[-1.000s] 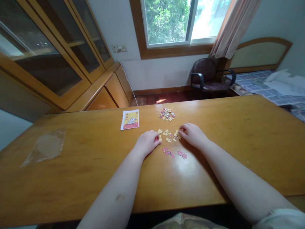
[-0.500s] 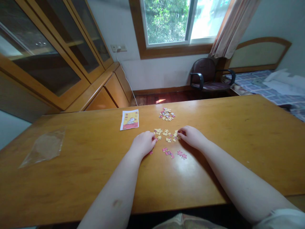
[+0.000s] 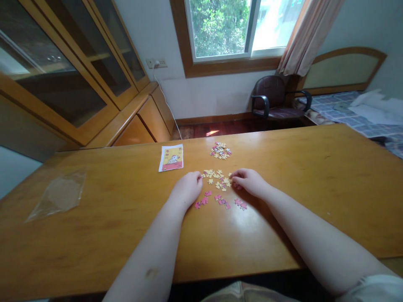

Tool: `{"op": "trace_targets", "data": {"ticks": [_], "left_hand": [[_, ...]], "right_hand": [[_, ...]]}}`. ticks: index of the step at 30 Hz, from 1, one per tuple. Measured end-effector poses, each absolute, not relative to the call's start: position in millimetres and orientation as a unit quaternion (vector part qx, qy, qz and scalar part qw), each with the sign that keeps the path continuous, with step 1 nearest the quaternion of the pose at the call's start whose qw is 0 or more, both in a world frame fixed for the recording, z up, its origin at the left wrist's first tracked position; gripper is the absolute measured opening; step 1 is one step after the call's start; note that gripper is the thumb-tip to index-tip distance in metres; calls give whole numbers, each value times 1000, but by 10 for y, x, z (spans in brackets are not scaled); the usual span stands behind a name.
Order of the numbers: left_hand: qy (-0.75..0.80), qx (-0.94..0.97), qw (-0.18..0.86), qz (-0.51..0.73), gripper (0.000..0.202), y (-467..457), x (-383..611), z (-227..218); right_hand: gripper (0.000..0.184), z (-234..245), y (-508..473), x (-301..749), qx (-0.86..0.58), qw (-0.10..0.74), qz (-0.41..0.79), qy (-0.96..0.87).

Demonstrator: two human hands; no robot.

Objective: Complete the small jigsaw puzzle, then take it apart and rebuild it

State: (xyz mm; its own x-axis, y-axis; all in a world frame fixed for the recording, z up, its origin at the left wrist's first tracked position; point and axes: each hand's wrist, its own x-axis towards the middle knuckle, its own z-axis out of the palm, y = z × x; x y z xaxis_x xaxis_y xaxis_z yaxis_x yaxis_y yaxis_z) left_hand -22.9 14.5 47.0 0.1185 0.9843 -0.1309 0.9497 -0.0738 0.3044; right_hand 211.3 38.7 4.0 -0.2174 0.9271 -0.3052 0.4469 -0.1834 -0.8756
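Note:
Small jigsaw pieces lie on a long wooden table (image 3: 283,235). Yellow pieces (image 3: 215,178) are spread between my hands, and pink pieces (image 3: 220,201) lie just nearer to me. My left hand (image 3: 187,188) rests palm down with fingers curled, its fingertips touching the left edge of the yellow pieces. My right hand (image 3: 248,182) has its fingers pinched at the right edge of the yellow pieces; what it holds is too small to name. A mixed pile of pieces (image 3: 220,150) sits farther back.
A picture card (image 3: 171,158) with a white animal lies at the back left of the pieces. A clear plastic bag (image 3: 58,193) lies at the table's far left. Behind the table are wooden cabinets (image 3: 78,71), a dark armchair (image 3: 272,98) and a bed (image 3: 355,113).
Both hands drew the yellow pieces closer together toward the middle. My left hand shifted slightly left and back, uncovering pink pieces that lay under it.

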Motion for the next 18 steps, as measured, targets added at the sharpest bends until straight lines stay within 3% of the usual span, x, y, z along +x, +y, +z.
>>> {"op": "trace_targets", "data": {"ticks": [7, 13, 18], "left_hand": [[746, 647, 158, 2, 25, 241, -404, 322], [685, 689, 225, 75, 29, 221, -278, 256], [687, 682, 222, 119, 27, 251, -289, 182]], "right_hand": [[3, 57, 504, 2181, -620, 313, 572, -437], [12, 55, 419, 2107, -541, 326, 657, -411], [11, 29, 475, 2153, -588, 343, 573, -455]]}}
